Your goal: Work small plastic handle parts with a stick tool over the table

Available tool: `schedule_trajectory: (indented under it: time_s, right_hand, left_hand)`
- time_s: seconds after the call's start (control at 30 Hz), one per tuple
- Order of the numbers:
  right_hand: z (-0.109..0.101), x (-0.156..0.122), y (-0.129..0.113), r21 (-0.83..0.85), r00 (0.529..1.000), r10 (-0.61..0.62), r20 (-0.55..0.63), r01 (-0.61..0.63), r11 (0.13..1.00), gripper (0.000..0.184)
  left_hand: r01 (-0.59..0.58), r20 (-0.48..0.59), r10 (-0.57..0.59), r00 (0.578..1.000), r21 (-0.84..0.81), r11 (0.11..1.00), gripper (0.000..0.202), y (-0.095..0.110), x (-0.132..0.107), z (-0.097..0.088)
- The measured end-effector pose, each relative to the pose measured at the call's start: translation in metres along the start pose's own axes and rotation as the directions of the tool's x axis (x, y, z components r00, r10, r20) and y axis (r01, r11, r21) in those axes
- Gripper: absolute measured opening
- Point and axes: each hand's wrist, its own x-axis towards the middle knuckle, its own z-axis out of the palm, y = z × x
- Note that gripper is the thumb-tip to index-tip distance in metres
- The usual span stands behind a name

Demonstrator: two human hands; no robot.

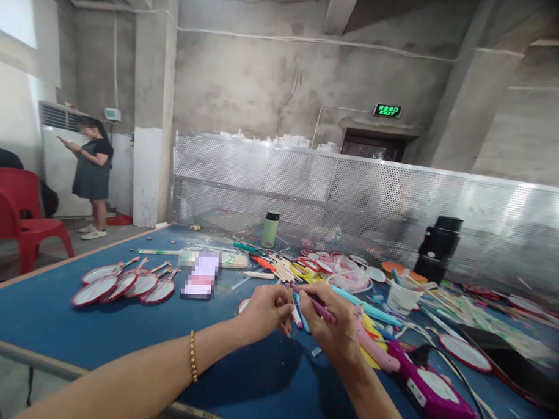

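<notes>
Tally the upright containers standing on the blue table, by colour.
Green bottle: 1
White cup: 1
Black container: 1
Total: 3

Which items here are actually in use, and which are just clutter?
In use: left hand pinching thin stick; right hand gripping pink pen.
Lying about: green flask, red-rimmed fans, white cup, magenta tool.
</notes>
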Motion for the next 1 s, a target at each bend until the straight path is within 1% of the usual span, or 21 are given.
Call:
schedule_trajectory:
  time_s: [0.17,0.3,0.43,0.6,0.73,0.87,1.0]
  right_hand:
    - [0.0003,-0.0003,0.0006,-0.004,0.999,0.035,-0.008,-0.035,0.999,0.015]
    - [0.0002,-0.0008,0.0015,0.015,0.999,0.010,0.047,-0.010,1.000,0.015]
    - [0.0007,-0.0015,0.0030,0.001,0.999,0.033,-0.001,-0.033,0.999,0.015]
    - [0.0004,-0.0019,0.0031,0.006,0.999,0.013,0.047,-0.013,1.000,0.015]
    - [-0.0003,-0.0014,0.0020,-0.022,1.000,0.026,0.016,-0.026,0.999,0.016]
    - [-0.0008,-0.0006,0.0004,0.003,0.999,-0.006,0.043,0.006,1.000,0.015]
    - [-0.0011,-0.0002,-0.0008,-0.038,0.999,0.032,0.009,-0.031,0.999,0.015]
  left_hand:
    - [0.005,-0.007,-0.005,1.000,-0.001,1.000,0.008,-0.0015,0.0011,0.0000]
    - [0.007,-0.005,-0.007,1.000,0.005,1.000,0.010,-0.0021,0.0016,0.0000]
    - [0.006,-0.003,-0.006,1.000,0.008,1.000,0.011,-0.0039,0.0020,-0.0006]
    - [0.001,-0.002,-0.001,1.000,0.018,1.000,0.008,-0.0047,0.0025,-0.0014]
    - [0.001,-0.005,0.000,1.000,0.031,1.000,0.009,-0.0020,0.0014,-0.0012]
    - [-0.001,-0.010,0.001,1.000,0.038,0.999,0.010,0.0008,0.0002,-0.0007]
    - [0.000,-0.011,0.000,1.000,0.036,0.999,0.010,0.0009,0.0008,-0.0004]
